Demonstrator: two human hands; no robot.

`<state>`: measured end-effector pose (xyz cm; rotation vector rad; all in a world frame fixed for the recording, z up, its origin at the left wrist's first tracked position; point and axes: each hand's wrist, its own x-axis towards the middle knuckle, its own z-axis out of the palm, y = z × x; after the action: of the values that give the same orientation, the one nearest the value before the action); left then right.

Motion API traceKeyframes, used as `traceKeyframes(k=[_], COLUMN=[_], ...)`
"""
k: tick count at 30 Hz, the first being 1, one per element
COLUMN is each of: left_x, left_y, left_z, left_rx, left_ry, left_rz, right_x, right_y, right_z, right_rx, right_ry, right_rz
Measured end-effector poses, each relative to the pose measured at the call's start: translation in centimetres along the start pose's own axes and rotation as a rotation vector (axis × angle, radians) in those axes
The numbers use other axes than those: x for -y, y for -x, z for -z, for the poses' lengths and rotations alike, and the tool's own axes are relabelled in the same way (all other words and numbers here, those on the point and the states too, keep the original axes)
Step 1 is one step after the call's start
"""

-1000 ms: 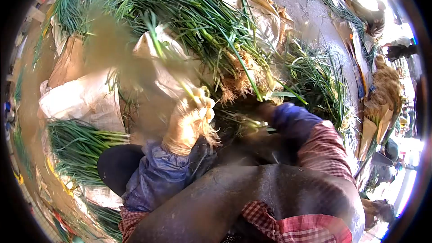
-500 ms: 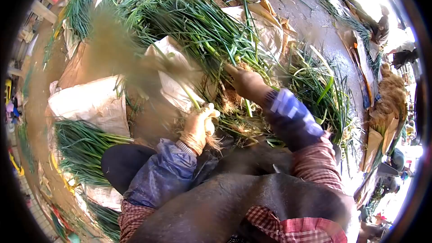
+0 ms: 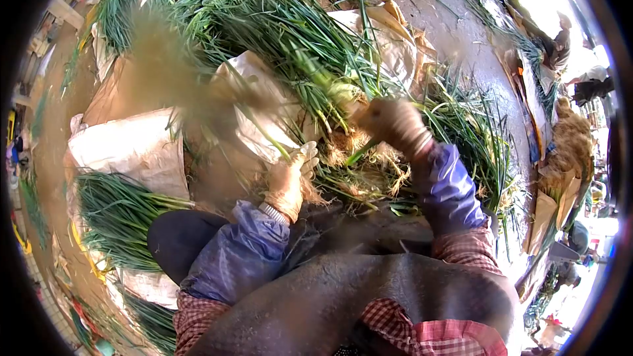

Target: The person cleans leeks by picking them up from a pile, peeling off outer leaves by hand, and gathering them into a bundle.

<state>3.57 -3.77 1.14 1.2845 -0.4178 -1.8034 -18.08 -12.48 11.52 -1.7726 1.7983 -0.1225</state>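
Note:
My left hand (image 3: 287, 181), in a pale glove, is closed around the lower stem of a green onion (image 3: 269, 137), whose roots hang below the fingers. Over the root ends of the big heap of green onions (image 3: 264, 20), my right hand (image 3: 394, 124) is closed and smeared by motion. At its fingertips is the pale, blurred root end of a green onion (image 3: 344, 94), its leaves still trailing over the heap. Loose roots and trimmings (image 3: 359, 188) lie below both hands.
A tidy bunch of green onions (image 3: 122, 217) lies at left beside a pale sack (image 3: 132, 151). More green onions (image 3: 468, 125) are piled at right. Another sack (image 3: 392, 39) lies behind the heap, near the wet floor (image 3: 435, 10). A brown blurred smudge covers the upper left.
My right hand has moved right and toward me, and a blurred green onion now shows at its fingertips. My left hand has barely moved and keeps its green onion.

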Motion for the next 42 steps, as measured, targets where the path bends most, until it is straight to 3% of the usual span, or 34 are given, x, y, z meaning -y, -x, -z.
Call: traceKeyframes(k=[1,2,3,4,6,7,8,9,10,11,13,14,15,20,24,29,30,32,36,38,39,40,42], left_x=[0.2,0.4,0.3,-0.4,0.8,2.0,1.8,1.6,1.0,-0.5,0.5,0.5,-0.1,0.7,0.5,0.7,0.5,0.0,0.5,0.9,1.0,0.4,-1.5], left_y=[-0.1,0.0,0.6,1.4,-0.3,-0.4,0.1,0.6,1.3,2.6,3.1,3.4,3.6,2.3,2.4,2.3,2.4,2.4,1.5,1.5,1.5,1.8,2.7], left_z=[-0.1,-0.2,-0.4,-1.2,-0.3,0.9,0.6,0.2,-0.4,-1.0,-1.6,-2.1,-1.5,-1.1,-1.3,-1.4,-1.2,-0.7,0.2,-0.1,-0.2,-0.1,0.1], left_rx=[0.05,0.1,0.018,0.077,-0.1,0.057,0.057,0.134,0.212,0.302,0.306,0.263,0.259,0.202,0.155,0.108,0.109,0.11,0.01,-0.027,-0.062,-0.06,0.048], left_ry=[0.153,0.307,0.358,0.46,0.227,0.387,0.39,0.356,0.318,0.261,0.189,0.172,0.106,0.237,0.258,0.269,0.271,0.212,0.215,0.25,0.281,0.28,0.245], left_rz=[0.055,0.107,0.153,0.245,0.255,0.124,0.121,0.136,0.15,0.214,0.048,-0.063,0.035,-0.056,-0.069,-0.122,-0.124,-0.096,-0.145,-0.173,-0.202,-0.2,-0.12], right_x=[-1.2,0.3,-0.7,0.6,0.3,-0.4,0.5,0.9,-0.9,-0.7,0.2,1.3,2.4,1.6,-0.7,1.1,2.0,1.6,0.9,1.3,-2.4,-3.7,-6.0], right_y=[0.9,2.0,1.8,2.7,1.9,0.4,-0.8,-1.1,-3.8,-4.7,-5.4,-5.0,-4.5,-2.8,-2.9,-2.6,-1.8,-0.5,1.5,2.6,1.4,2.8,4.4], right_z=[-2.1,-3.4,-6.5,-7.0,-10.1,-11.4,-11.1,-10.3,-12.3,-13.1,-13.1,-11.6,-10.1,-6.5,-7.4,-8.3,-8.1,-8.7,-11.3,-11.1,-15.4,-15.3,-15.2], right_rx=[-0.04,0.065,0.27,0.34,0.319,0.318,0.313,0.37,0.489,0.554,0.507,0.393,0.281,0.176,0.293,0.061,0.064,0.222,0.556,0.505,0.668,0.83,0.79], right_ry=[-0.102,-0.123,-0.402,-0.318,-0.585,-0.667,-0.744,-0.882,-0.922,-1.173,-1.417,-1.371,-1.317,-1.033,-1.619,-1.799,-1.736,-1.322,-0.604,0.254,0.577,0.476,0.685], right_rz=[0.318,0.308,0.308,0.346,0.335,0.206,0.076,0.121,-0.058,-0.018,0.004,0.027,0.044,0.019,0.06,-0.299,-0.279,0.027,0.024,0.516,0.771,0.553,0.594])
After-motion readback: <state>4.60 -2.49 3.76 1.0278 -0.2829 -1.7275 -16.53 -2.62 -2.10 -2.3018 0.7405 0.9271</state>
